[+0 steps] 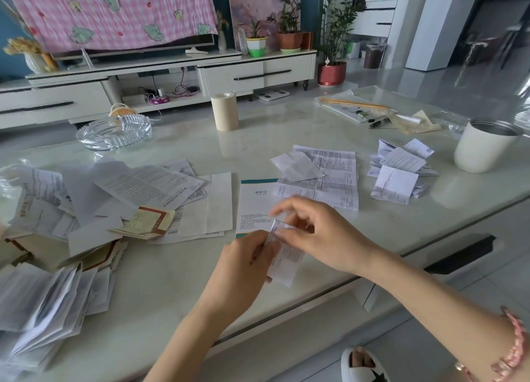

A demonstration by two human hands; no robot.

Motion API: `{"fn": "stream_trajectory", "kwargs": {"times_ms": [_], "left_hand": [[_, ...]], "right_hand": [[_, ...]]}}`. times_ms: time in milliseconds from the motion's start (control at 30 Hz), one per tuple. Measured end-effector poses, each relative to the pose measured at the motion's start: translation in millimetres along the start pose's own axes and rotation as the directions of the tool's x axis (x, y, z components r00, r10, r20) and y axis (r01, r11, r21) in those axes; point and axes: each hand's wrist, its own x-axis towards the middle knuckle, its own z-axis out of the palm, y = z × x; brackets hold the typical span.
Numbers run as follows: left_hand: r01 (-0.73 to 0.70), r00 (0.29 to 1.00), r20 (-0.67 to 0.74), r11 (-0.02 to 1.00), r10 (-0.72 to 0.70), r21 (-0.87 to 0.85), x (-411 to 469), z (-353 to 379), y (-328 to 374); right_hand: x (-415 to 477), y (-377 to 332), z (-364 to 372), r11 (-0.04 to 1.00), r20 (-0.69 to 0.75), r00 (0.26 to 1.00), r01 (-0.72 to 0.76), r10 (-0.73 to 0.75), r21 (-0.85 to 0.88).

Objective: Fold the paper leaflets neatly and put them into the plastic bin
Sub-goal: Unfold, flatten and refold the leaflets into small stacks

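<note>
Leaflet (284, 262), narrow and part-folded, hung over near end of teal-edged booklet (253, 207) on desk (172, 281). Left hand (243, 262) fingers (259, 239) pinched its left edge; right hand (318, 238) pinched its top, spare fingers spread. Folded leaflets (398, 172) lay right of booklet, unfolded heap (120, 195) left.

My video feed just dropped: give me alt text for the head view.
The left hand and right hand hold a narrow printed leaflet above the pale table near its front edge. Unfolded leaflets lie heaped on the left; a small pile of folded leaflets sits on the right beside a white cup.
</note>
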Motion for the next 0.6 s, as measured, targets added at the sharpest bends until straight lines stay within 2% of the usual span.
{"fn": "stream_trajectory", "kwargs": {"times_ms": [100, 167, 233, 267, 367, 467, 533, 600], "left_hand": [[0.051, 0.998, 0.044, 0.987, -0.044, -0.15, -2, 4, 4], [0.133, 0.991, 0.085, 0.912, -0.108, -0.389, -1, 4, 8], [0.202, 0.978, 0.155, 0.819, -0.14, -0.537, 0, 1, 11], [0.203, 0.978, 0.158, 0.806, -0.137, -0.556, 1, -1, 11], [0.123, 0.992, 0.034, 0.871, -0.121, -0.476, 3, -1, 11], [0.109, 0.988, -0.055, 0.895, -0.147, -0.432, 3, 9, 13], [0.142, 0.976, -0.082, 0.877, -0.2, -0.458, 5, 12, 13], [0.183, 0.966, -0.079, 0.866, -0.246, -0.466, 7, 10, 10]], "right_hand": [[-3, 0, 0, 0.999, -0.01, 0.999, 0.047, -0.047, -0.007], [-5, 0, -1, 0.995, -0.083, 0.996, 0.037, -0.029, 0.095], [-6, 1, -3, 0.989, -0.136, 0.991, 0.039, -0.019, 0.144], [-6, 2, -4, 0.989, -0.134, 0.991, 0.032, -0.013, 0.143], [-5, 7, -8, 0.99, -0.062, 0.997, -0.046, 0.054, 0.131], [-3, 10, -14, 0.955, -0.006, 0.989, -0.143, 0.149, 0.26], [2, 15, -24, 0.939, -0.125, 0.973, -0.146, 0.193, 0.312], [11, 30, -44, 0.939, -0.334, 0.907, -0.154, 0.258, 0.306]]}}
